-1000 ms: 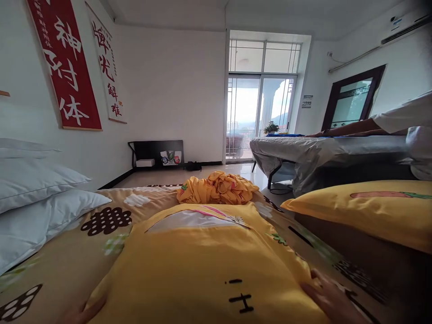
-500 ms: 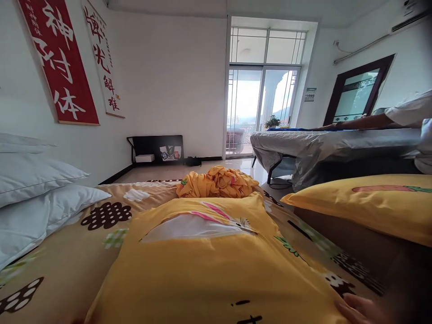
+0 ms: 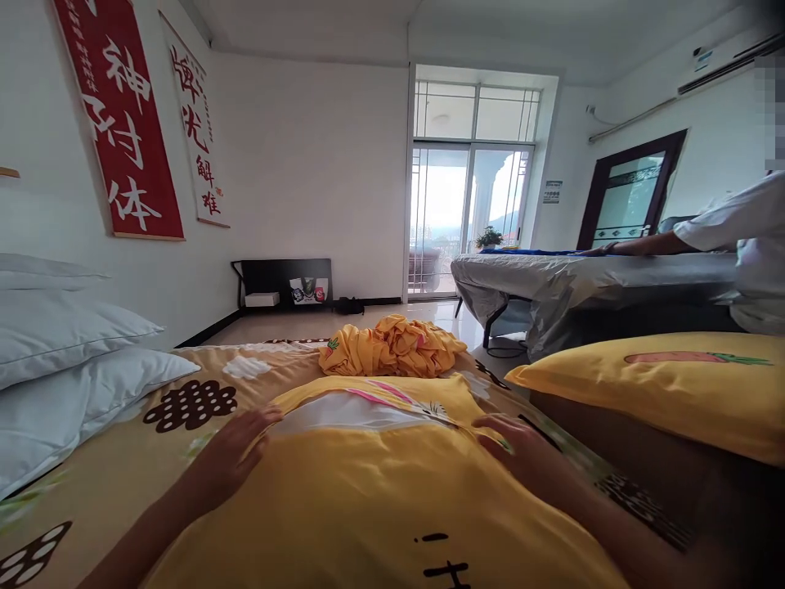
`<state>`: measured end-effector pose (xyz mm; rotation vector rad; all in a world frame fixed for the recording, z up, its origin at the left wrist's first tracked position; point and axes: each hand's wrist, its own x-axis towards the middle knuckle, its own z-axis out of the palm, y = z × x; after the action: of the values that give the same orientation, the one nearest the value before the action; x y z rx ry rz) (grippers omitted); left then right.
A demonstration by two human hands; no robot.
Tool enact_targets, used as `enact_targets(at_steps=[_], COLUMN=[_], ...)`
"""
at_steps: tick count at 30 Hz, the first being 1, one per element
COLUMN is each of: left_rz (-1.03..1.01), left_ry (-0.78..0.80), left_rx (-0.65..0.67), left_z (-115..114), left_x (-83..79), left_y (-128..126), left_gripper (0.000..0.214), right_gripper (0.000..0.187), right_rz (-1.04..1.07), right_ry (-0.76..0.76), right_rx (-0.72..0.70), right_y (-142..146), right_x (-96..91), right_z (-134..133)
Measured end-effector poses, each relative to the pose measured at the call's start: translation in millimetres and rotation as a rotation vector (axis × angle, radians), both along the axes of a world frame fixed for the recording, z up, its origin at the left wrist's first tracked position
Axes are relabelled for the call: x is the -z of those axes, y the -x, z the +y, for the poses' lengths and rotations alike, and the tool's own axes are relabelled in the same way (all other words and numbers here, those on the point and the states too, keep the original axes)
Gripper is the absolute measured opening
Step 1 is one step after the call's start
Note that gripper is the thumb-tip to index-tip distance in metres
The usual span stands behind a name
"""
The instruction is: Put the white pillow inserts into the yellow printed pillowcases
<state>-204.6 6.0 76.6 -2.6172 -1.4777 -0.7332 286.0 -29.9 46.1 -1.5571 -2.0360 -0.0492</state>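
A yellow pillowcase (image 3: 368,499) with black lettering lies flat before me on the patterned bedding. Through the slit across its far part shows a white pillow (image 3: 349,411). Beyond the slit, a printed rabbit with pink ears is partly visible. At the slit's left end, my left hand (image 3: 242,446) pinches the pillowcase edge between thumb and fingers. My right hand (image 3: 515,446) has its thumb and fingers closed on the edge at the right end. Just past the pillowcase sits a crumpled heap of orange-yellow fabric (image 3: 392,348).
White pillows (image 3: 74,343) are stacked at the left. A yellow pillow with a carrot print (image 3: 662,384) lies at the right. Beyond it, another person's arm (image 3: 650,243) rests over a table (image 3: 589,274) covered in plastic. A low black stand (image 3: 288,270) is by the far wall.
Both hands have come forward from the near edge of the view to the two ends of the slit and taken hold of the pillowcase there. The view has tilted up slightly.
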Motion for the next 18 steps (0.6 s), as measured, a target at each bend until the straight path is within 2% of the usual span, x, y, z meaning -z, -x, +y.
enact_targets(at_steps=[1, 3, 6, 8, 10, 13, 15, 18], left_rz=[-0.033, -0.066, -0.036, -0.011, -0.007, 0.03, 0.11, 0.316], left_ry=[0.019, 0.165, 0.446, 0.477, 0.415, 0.405, 0.389, 0.263], left_rx=[0.072, 0.144, 0.122, 0.076, 0.013, -0.099, -0.158, -0.177], left_z=[8.0, 21.7, 35.8, 41.7, 44.7, 41.6, 35.6, 30.5], left_x=[-6.0, -4.5, 17.6, 29.2, 32.4, 32.3, 35.6, 35.0], left_y=[-22.8, -59.6, -84.9, -81.7, -68.4, -47.0, -40.9, -42.1], left_gripper=[0.045, 0.046, 0.05, 0.056, 0.06, 0.062, 0.066, 0.069], right_gripper=[0.039, 0.043, 0.048, 0.05, 0.054, 0.058, 0.058, 0.059], right_rz=[0.024, -0.004, -0.12, -0.151, -0.185, -0.293, -0.379, -0.53], right_ry=[0.001, 0.052, 0.193, 0.219, 0.199, 0.154, 0.143, 0.163], right_rx=[-0.064, -0.115, -0.07, -0.048, -0.008, 0.051, 0.07, 0.092], right_y=[27.2, 69.8, 94.4, 87.5, 72.5, 58.9, 62.7, 75.6], right_x=[-2.1, 7.7, 39.2, 53.4, 56.4, 50.5, 46.9, 35.1], right_z=[10.6, 28.9, 47.6, 52.6, 51.4, 42.2, 35.6, 31.9])
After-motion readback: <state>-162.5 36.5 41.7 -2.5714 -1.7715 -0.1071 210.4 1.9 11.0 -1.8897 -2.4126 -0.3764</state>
